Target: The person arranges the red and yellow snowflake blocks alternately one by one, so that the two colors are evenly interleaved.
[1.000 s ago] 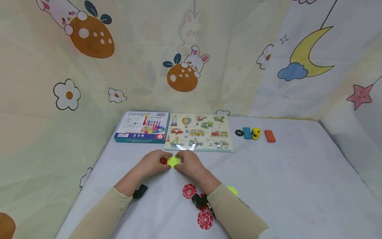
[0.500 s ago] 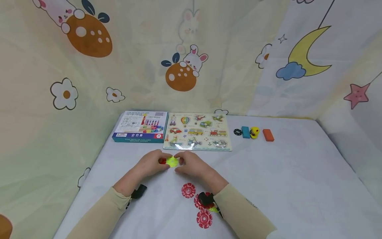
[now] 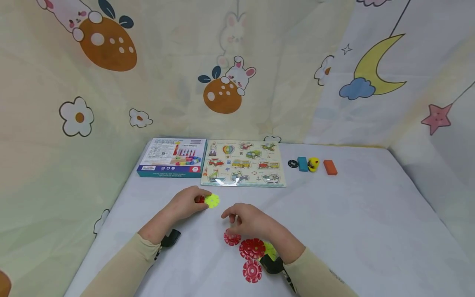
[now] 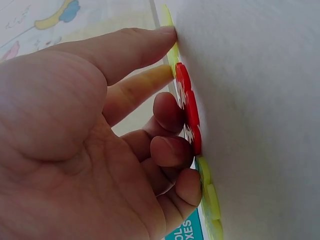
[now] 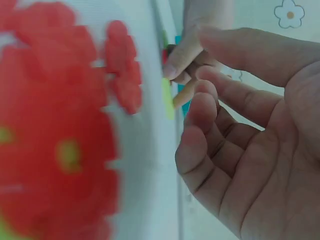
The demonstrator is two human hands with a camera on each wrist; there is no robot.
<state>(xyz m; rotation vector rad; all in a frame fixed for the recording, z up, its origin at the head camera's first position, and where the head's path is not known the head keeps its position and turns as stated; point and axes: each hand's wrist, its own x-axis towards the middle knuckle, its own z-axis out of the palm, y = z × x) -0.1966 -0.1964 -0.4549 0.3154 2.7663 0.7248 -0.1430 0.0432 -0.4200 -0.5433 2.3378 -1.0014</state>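
My left hand [image 3: 187, 202] pinches a yellow flower-shaped interlocking disc [image 3: 213, 201] between thumb and forefinger. A red disc [image 4: 190, 107] adjoins it under my curled fingers, and a second yellow disc [image 4: 211, 200] continues the row in the left wrist view. My right hand [image 3: 251, 222] holds nothing, its fingers loosely bent above the table. Below its thumb lies a loose red disc [image 3: 232, 238]. Closer to me are overlapping red discs [image 3: 251, 248], another red disc [image 3: 252, 271] and yellow discs [image 3: 271, 250] partly hidden by the right wrist camera.
At the back of the white table [image 3: 352, 222] lie a boxed toy set [image 3: 172, 159] and a vehicle picture board [image 3: 243, 163]. To their right are a black round chip [image 3: 292, 164], a blue block [image 3: 302, 164], a yellow duck [image 3: 313, 163] and an orange block [image 3: 330, 167].
My right hand has left the yellow disc and moved right and toward me, over the loose red discs. The left hand stays in place, still pinching the yellow disc.
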